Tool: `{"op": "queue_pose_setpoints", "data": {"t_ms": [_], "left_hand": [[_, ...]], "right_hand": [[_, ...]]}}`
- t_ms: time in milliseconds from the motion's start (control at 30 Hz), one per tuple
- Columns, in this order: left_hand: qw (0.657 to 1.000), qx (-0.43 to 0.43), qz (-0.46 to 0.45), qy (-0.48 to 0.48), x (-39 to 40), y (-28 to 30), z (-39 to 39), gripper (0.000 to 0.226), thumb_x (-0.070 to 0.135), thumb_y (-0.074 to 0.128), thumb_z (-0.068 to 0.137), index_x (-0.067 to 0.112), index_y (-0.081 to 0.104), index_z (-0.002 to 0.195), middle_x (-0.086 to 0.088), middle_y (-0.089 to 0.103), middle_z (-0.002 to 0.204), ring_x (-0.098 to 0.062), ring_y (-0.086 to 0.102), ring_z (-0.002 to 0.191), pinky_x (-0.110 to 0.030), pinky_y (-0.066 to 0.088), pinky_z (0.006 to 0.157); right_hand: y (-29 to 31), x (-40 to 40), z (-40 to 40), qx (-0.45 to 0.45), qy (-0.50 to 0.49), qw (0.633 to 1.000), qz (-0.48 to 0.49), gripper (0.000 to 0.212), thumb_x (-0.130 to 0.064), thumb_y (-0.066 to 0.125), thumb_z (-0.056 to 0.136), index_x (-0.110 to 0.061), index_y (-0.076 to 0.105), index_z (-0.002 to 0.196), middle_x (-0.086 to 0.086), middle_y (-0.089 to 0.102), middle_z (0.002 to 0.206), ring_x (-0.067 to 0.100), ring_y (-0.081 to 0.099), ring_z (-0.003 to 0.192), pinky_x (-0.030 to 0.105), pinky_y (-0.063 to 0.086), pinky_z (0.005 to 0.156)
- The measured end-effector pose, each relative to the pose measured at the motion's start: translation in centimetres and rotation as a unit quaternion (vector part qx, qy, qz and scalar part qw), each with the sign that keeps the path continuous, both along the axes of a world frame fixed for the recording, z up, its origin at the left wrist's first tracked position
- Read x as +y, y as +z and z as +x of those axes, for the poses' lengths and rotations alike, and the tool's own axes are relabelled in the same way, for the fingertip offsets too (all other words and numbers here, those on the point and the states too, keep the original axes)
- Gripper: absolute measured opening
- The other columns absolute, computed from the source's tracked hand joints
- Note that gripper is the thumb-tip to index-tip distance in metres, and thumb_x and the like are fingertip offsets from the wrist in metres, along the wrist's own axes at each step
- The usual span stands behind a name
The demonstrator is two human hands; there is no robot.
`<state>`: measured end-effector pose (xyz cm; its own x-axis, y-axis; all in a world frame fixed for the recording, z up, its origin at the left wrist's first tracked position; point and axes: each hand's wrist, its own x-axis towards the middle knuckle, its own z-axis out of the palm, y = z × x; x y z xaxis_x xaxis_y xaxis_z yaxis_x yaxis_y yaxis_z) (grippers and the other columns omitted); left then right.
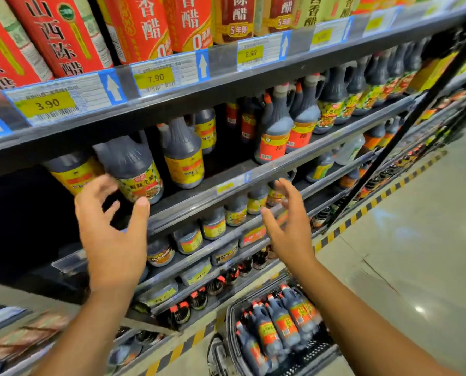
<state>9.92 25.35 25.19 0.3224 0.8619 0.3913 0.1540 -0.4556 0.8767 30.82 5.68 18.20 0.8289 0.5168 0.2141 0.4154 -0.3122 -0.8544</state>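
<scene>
I face a shop shelf [226, 183] stocked with dark sauce bottles. My left hand [112, 234] is raised with its fingers spread, just below and in front of a large dark bottle with a yellow label [134, 172]; the fingertips are near it and hold nothing. My right hand [288, 226] is also up, fingers spread and empty, in front of the shelf edge to the right. Another yellow-labelled bottle [184, 156] stands between the two hands, further back.
A black basket [233, 335] on the floor at lower right holds several dark bottles with red labels [280, 327]. Red vinegar cartons [63, 33] fill the top shelf above price tags. Lower shelves carry smaller bottles. A yellow-black striped line runs along the floor.
</scene>
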Motion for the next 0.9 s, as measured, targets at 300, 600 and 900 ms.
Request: {"op": "queue_pose_setpoints", "data": {"t_ms": [300, 600, 900], "left_hand": [[0.900, 0.327, -0.003, -0.289, -9.5, -13.7, 4.2, 0.052, 0.063, 0.047, 0.101, 0.029, 0.056, 0.139, 0.010, 0.057, 0.135, -0.015, 0.054, 0.129, -0.035, 0.044, 0.103], [0.673, 0.633, 0.036, -0.381, -11.7, -32.1, 11.9, 0.099, 0.089, 0.031, 0.089, 0.024, 0.030, 0.163, -0.010, 0.038, 0.165, -0.034, 0.041, 0.149, -0.053, 0.043, 0.115], [0.604, 0.657, 0.065, -0.445, -14.9, -47.3, 18.7, 0.087, 0.081, 0.044, 0.094, 0.021, 0.040, 0.157, -0.018, 0.047, 0.156, -0.041, 0.045, 0.143, -0.054, 0.039, 0.114]], "right_hand": [[-18.5, -23.0, -5.8, 0.268, -0.303, 0.885, -0.228, 0.068, -0.028, 0.076, 0.096, 0.005, 0.047, 0.149, 0.030, 0.057, 0.145, 0.046, 0.055, 0.133, 0.051, 0.045, 0.109], [-29.1, -27.5, -12.3, 0.412, -0.392, 0.783, -0.251, 0.097, -0.061, 0.065, 0.097, 0.000, 0.028, 0.163, 0.025, 0.039, 0.165, 0.041, 0.040, 0.151, 0.048, 0.035, 0.122], [-43.6, -25.0, -14.6, 0.485, -0.458, 0.706, -0.237, 0.106, -0.072, 0.062, 0.093, -0.005, 0.022, 0.166, 0.027, 0.038, 0.163, 0.045, 0.038, 0.149, 0.052, 0.035, 0.122]]}}
